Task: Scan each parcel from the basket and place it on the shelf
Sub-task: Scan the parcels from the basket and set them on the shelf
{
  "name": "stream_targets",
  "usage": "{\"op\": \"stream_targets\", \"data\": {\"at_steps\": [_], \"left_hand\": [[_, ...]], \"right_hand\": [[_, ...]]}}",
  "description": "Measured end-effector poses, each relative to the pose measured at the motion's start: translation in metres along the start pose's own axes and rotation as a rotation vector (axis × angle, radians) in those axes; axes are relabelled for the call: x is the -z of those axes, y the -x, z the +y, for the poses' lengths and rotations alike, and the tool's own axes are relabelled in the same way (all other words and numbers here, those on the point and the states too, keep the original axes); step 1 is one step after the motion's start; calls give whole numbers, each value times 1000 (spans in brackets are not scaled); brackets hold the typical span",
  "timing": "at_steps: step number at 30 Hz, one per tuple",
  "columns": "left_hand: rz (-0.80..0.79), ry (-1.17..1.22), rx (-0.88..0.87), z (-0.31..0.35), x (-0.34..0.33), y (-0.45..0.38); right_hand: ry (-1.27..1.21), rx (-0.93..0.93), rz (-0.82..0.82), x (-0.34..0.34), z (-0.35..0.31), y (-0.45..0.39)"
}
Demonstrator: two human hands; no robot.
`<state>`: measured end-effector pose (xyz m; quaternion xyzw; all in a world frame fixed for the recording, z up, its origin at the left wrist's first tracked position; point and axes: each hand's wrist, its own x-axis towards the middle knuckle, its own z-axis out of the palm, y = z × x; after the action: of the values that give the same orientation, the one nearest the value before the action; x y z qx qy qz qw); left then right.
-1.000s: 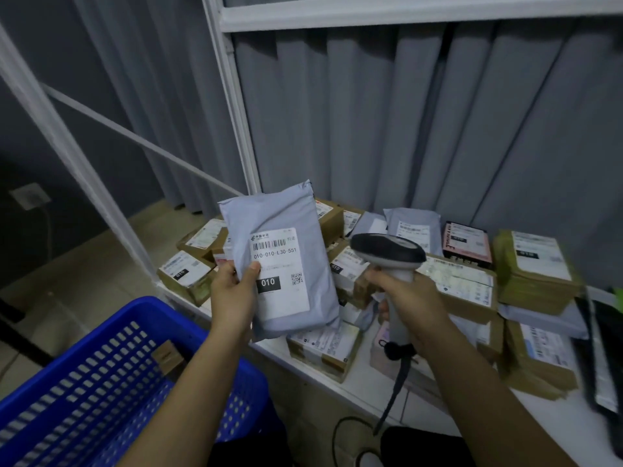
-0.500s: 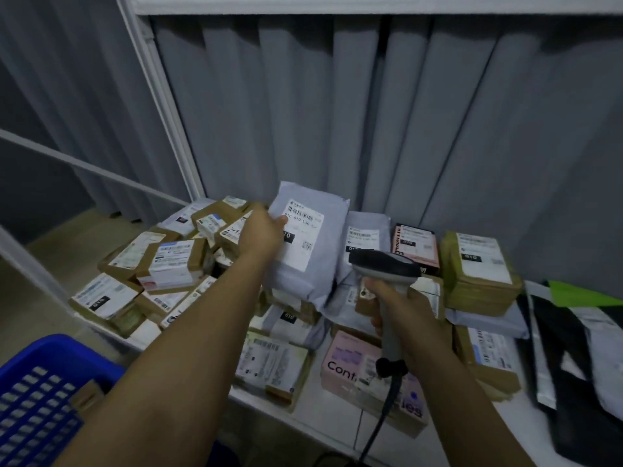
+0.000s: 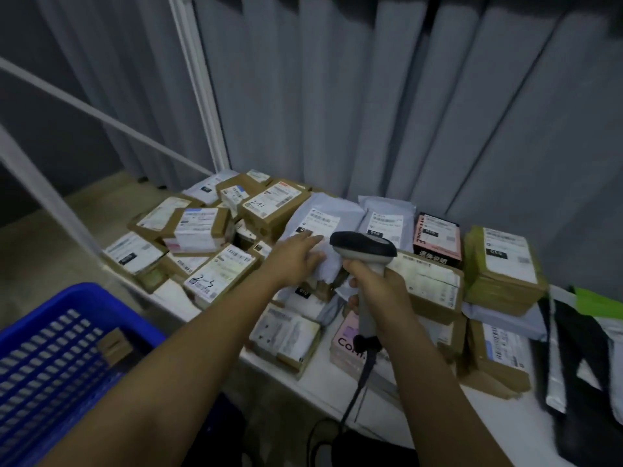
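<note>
The grey parcel (image 3: 323, 224) is laid on top of the pile on the shelf (image 3: 340, 372), leaning against the boxes at the back, with its label facing up. The left hand (image 3: 296, 261) rests on its lower edge with the fingers stretched out; it seems the parcel is already let go, although the view is blurred there. The scanner (image 3: 362, 254) is gripped by its handle in the right hand (image 3: 381, 294), just beside the parcel. Many labelled parcels are already placed on the shelf. In the blue basket (image 3: 77, 358) one small brown box (image 3: 114, 345) is seen, so at least this one is judged left to be scanned and shelved.
</note>
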<state>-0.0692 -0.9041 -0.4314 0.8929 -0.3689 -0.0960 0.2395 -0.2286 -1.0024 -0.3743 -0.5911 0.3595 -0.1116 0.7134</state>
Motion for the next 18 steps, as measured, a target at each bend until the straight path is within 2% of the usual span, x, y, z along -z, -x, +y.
{"op": "stream_targets", "data": {"at_steps": [3, 8, 13, 15, 18], "left_hand": [[134, 102, -11, -18, 27, 48], [411, 317, 187, -86, 62, 138], [694, 568, 673, -165, 63, 244], [724, 623, 843, -199, 53, 282], [689, 635, 1034, -241, 32, 320]], "right_hand": [[76, 31, -57, -27, 6, 6], [193, 36, -234, -90, 21, 33], [387, 113, -405, -165, 58, 75], [492, 163, -462, -193, 77, 88], [598, 196, -534, -227, 96, 93]]}}
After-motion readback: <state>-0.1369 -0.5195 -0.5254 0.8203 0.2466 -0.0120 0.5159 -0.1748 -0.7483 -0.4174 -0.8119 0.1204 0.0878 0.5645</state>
